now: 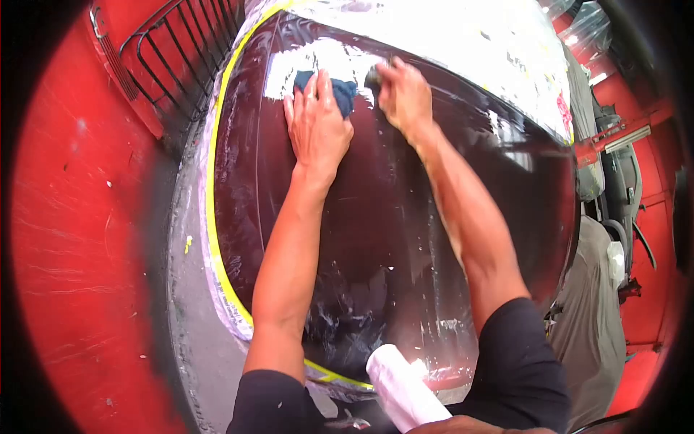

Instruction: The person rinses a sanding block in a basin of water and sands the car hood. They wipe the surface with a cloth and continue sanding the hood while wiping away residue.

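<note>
Dark object (pixel 372 79), partly hidden.

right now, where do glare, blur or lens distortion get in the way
Head view: white glare on the dark panel lies around the blue cloth under the left hand and reaches the right hand; the dark item there looks soft, too unclear to identify; head view again: black, rounded corners.

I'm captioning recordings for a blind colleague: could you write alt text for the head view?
A person's left hand lies on a blue cloth on a glossy dark panel; the right hand holds a small dark object, too blurred to identify. Yellow tape lines the panel's left edge.
</note>
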### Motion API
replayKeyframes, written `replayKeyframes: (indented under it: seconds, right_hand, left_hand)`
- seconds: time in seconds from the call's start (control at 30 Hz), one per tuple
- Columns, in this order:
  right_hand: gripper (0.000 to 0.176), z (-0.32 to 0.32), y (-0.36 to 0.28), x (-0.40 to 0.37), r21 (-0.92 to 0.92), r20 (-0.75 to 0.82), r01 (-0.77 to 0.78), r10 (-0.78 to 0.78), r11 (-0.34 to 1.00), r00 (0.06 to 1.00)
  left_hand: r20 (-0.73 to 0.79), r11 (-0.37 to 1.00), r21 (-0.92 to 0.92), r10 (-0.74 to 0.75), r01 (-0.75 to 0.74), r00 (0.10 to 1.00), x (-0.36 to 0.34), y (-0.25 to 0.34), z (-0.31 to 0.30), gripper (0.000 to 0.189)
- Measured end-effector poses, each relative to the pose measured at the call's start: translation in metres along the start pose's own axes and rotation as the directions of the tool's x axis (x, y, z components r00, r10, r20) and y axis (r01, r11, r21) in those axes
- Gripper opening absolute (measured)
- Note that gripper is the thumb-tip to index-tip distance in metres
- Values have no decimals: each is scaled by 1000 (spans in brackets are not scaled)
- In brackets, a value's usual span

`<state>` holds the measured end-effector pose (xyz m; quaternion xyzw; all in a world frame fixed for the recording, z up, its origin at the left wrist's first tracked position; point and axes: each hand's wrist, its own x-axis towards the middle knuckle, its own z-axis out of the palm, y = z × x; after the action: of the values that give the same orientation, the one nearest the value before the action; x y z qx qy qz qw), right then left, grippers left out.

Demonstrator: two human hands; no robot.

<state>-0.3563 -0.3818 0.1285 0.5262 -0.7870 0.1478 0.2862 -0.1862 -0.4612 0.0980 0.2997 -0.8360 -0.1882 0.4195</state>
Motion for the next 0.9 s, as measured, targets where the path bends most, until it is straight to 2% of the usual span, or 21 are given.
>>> replayKeyframes:
  seconds: [0.03,0.1,0.13,0.17,0.2,0.23,0.27,0.37,0.43,0.47,0.5,0.57,0.6,0.63,0.67,0.7,0.73,0.8,0.83,0.9]
  right_hand:
    - [37,20,14,19,33,-100,77,-74,996,992]
    - [37,14,14,44,195,109,-85,64,977,992]
    - [37,13,7,39,78,74,-55,49,995,996]
    - [35,4,-2,16,-12,-51,75,-75,997,996]
    - [37,-11,-10,-20,133,-45,112,-107,985,993]
    - [44,-31,-26,-67,163,-135,106,-84,981,987]
    - [56,-62,-44,-110,203,-151,127,-97,971,984]
    - [63,-106,-79,-198,242,38,-124,119,962,992]
    - [62,-87,-68,-156,240,-23,-58,65,969,998]
    - [61,-57,-50,-118,291,-111,22,11,956,994]
    - [54,-32,-38,-70,163,-58,-37,47,986,997]
    - [45,29,-1,24,96,-144,106,-91,990,985]
    - [42,35,2,66,291,63,-155,143,944,988]
    - [39,32,-2,89,408,314,-434,323,803,893]
    - [40,33,-2,72,344,181,-236,182,909,966]
    - [40,26,-3,50,244,48,-23,12,970,999]
    - [40,9,-14,9,140,-118,151,-135,979,984]
    - [48,-35,-46,-71,218,-59,-5,19,976,998]
    - [51,-48,-51,-86,266,-25,-16,24,964,999]
    - [51,-17,-28,-47,182,-76,35,-21,983,997]
  left_hand:
    - [-4,1000,-1,-7,7,1000,5,-3,5,79]
    - [-22,995,90,41,-38,999,4,-8,8,78]
    - [-48,989,147,18,-11,999,4,-6,4,77]
    - [-57,991,137,10,-3,998,7,-6,0,77]
    - [-88,988,145,-45,58,995,10,-9,-1,77]
    - [-108,982,147,-99,114,989,11,-11,0,77]
    - [-88,974,166,-142,155,986,17,-9,2,77]
    - [-136,970,165,-157,178,978,33,-11,19,79]
    - [-100,979,85,-175,184,979,33,-11,13,77]
    - [-73,981,38,-189,192,979,33,-12,12,75]
    - [-74,980,36,-191,195,979,34,-12,10,75]
    - [-61,972,18,-234,236,970,36,-6,9,73]
    - [-77,971,40,-234,238,969,38,-3,10,72]
    - [-88,971,68,-223,229,971,37,-4,14,71]
    - [-80,973,60,-218,223,973,33,-6,14,72]
    - [-82,977,44,-206,210,975,36,-7,11,73]
    - [-88,976,37,-212,216,973,40,-6,12,74]
    - [-47,968,59,-240,242,970,38,-5,11,78]
    - [-41,970,47,-235,237,971,40,-2,12,78]
    - [-46,971,55,-230,233,972,38,-2,11,78]
